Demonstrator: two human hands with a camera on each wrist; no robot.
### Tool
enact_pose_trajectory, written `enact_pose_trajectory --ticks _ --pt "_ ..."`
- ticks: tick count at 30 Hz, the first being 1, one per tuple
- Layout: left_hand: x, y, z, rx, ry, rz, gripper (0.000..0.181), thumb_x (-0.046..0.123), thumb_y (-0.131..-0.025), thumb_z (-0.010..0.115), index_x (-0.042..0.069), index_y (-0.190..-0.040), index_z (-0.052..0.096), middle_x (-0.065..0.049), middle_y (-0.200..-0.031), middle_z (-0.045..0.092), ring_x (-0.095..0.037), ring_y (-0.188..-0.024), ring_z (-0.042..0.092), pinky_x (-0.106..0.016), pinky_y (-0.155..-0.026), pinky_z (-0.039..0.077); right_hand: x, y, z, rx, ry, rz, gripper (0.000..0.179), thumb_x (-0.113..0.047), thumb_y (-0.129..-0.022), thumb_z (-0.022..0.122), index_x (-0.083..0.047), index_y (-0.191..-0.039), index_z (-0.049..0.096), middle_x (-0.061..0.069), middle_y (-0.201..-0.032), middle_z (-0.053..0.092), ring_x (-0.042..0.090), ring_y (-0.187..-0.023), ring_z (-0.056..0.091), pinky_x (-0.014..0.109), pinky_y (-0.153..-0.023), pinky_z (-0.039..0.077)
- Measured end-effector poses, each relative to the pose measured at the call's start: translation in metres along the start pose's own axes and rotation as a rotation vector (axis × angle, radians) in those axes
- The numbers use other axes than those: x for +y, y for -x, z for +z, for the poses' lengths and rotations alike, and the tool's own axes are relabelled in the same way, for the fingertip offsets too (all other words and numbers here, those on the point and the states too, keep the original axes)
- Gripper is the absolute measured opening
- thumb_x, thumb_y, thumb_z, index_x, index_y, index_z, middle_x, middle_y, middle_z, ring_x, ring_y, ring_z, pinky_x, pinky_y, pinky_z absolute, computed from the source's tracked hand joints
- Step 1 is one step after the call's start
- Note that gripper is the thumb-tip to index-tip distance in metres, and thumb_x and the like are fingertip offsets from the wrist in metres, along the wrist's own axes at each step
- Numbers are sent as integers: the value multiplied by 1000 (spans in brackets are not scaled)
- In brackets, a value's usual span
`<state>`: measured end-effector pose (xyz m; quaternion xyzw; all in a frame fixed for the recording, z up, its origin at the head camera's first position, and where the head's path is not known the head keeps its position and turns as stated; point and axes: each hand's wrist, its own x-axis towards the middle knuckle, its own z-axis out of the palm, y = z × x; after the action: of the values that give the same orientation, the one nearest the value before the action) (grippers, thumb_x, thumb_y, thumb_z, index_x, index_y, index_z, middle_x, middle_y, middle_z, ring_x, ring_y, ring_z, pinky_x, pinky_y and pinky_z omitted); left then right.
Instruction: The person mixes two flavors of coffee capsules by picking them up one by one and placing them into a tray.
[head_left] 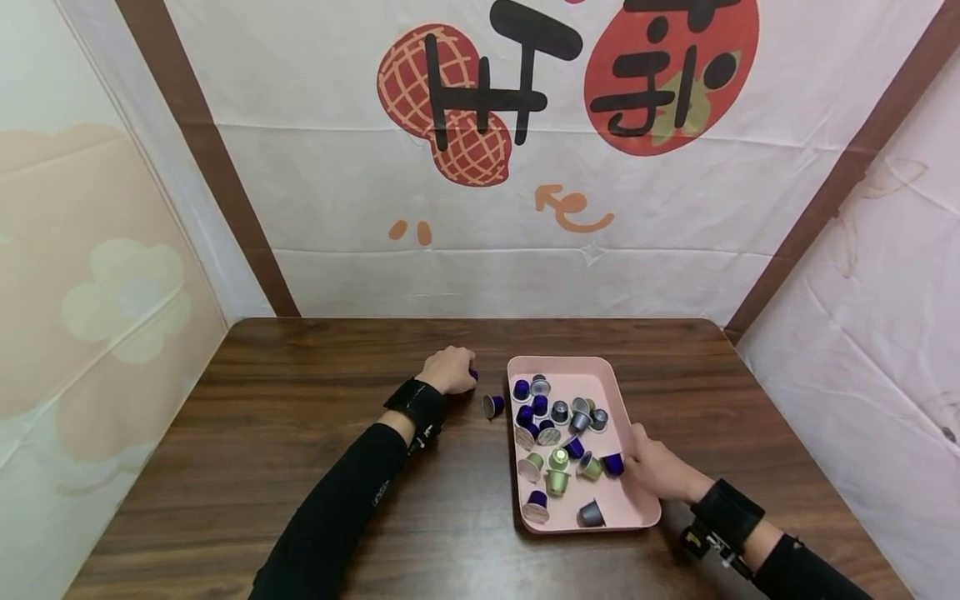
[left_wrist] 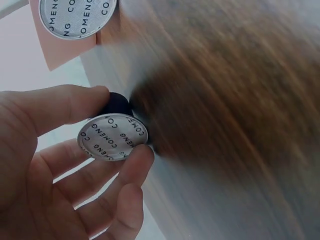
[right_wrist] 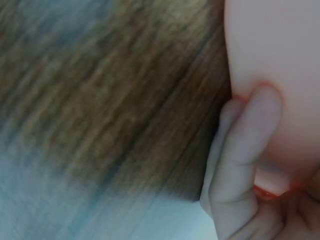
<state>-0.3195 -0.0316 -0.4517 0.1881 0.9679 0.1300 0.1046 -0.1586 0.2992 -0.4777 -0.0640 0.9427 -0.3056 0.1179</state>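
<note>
My left hand (head_left: 447,371) pinches a dark blue coffee capsule (left_wrist: 112,137) between thumb and fingers, its printed foil lid towards the left wrist camera. Beside that hand, between it and the tray, a second dark blue coffee capsule (head_left: 492,406) lies on its side on the table. My right hand (head_left: 660,467) grips the right side of a pink tray (head_left: 592,375); in the right wrist view its fingers (right_wrist: 240,150) curl over the rim. Inside the tray are several capsules, among them a green capsule (head_left: 557,482), a grey capsule (head_left: 591,513) and a dark blue capsule (head_left: 612,464).
The brown wooden table (head_left: 300,433) runs back to a white printed cloth (head_left: 337,183) hanging behind it. More pale cloth (head_left: 862,333) hangs along the right side, and another sheet (head_left: 112,350) hangs on the left.
</note>
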Motion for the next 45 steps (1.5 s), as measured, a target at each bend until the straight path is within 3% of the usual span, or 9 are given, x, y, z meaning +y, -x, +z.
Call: enact_pose_trajectory --ticks 5,11,15,22,29,39,45 --pt "2 2 -2 30 0 10 40 14 -84 62 5 -123 59 -12 -112 58 -22 -84 53 -37 -71 46 -2 0 -3 11 24 -14 18 0 -89 49 1 -101 35 8 -75 50 20 -75 51 34 -65 42" --pt "21 7 -8 128 26 100 18 11 -82 61 10 -99 62 -5 -97 53 -20 -77 52 -33 -64 43 0 -1 -2 8 24 -22 20 0 -89 49 2 -102 34 11 -79 52 20 -76 52 35 -67 43" --pt "40 11 -11 173 37 170 16 12 -83 62 12 -99 63 -3 -98 54 -17 -77 51 -32 -64 44 1 -2 -1 0 14 -28 20 0 -90 49 2 -102 34 10 -79 52 20 -77 52 36 -67 42" --pt "73 15 -11 176 17 245 16 20 -85 67 14 -99 61 -2 -95 56 -15 -75 52 -30 -62 44 2 -3 -1 -4 4 -20 20 1 -90 48 2 -103 34 10 -79 51 21 -77 51 36 -67 42" --pt "93 16 -6 151 30 255 20 22 -87 67 14 -105 61 -2 -99 55 -16 -76 53 -30 -64 44 2 -2 0 -27 -21 36 22 0 -91 48 3 -108 34 10 -79 51 20 -77 52 34 -65 42" --pt "101 9 8 118 70 321 4 13 -87 63 12 -90 66 1 -88 54 -12 -72 49 -24 -58 40 -1 -2 2 -12 -9 33 23 0 -90 49 3 -109 36 11 -82 52 20 -78 52 35 -66 42" --pt "94 7 2 118 72 320 14 16 -88 65 10 -100 67 -1 -93 58 -13 -73 52 -26 -60 42 1 -3 0 -10 -9 34 23 -1 -91 49 3 -109 36 12 -86 53 20 -80 53 35 -67 43"
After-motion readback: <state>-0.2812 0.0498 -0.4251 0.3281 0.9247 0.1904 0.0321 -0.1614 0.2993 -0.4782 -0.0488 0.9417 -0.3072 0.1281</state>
